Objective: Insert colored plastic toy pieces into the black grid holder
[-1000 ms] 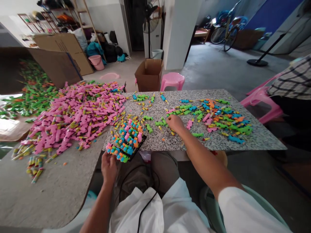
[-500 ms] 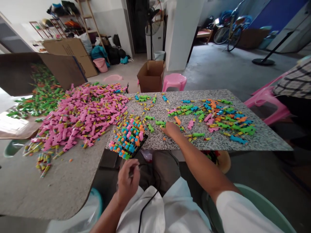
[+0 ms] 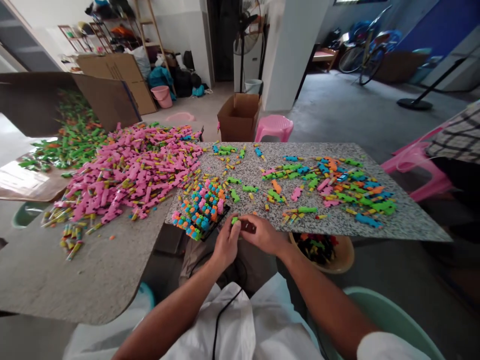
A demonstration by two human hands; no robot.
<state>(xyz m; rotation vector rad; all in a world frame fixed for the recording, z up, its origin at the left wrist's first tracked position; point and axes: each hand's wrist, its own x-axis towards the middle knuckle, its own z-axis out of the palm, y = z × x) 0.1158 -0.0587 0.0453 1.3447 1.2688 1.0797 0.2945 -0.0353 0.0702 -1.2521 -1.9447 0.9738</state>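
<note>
My left hand [image 3: 227, 244] is closed, pinching a small green plastic toy piece [image 3: 234, 220] at its fingertips. Close against it, my right hand [image 3: 265, 235] has its fingers curled together. A dark reddish patch lies between its fingers, and whether this is an object or shaded fingertips I cannot make out. Both hands meet above my lap, just off the table's front edge. To their left stands a dark rack [image 3: 215, 227] packed with upright pink, blue, orange and green pieces [image 3: 200, 207]. Beyond the hands, a green car-shaped piece [image 3: 250, 188] lies on the speckled table [image 3: 262, 152].
A large heap of pink pieces [image 3: 138, 165] covers the left table [image 3: 108, 280]. Green pieces [image 3: 80, 135] spill from a carton [image 3: 103, 102]. Mixed coloured pieces [image 3: 337, 180] lie at right. A bowl [image 3: 345, 255] sits below the edge, near a green tub [image 3: 378, 315].
My right hand has drawn back from the tabletop to my left hand, which has moved up and right. The green piece now shows at the left fingertips. The view has shifted slightly.
</note>
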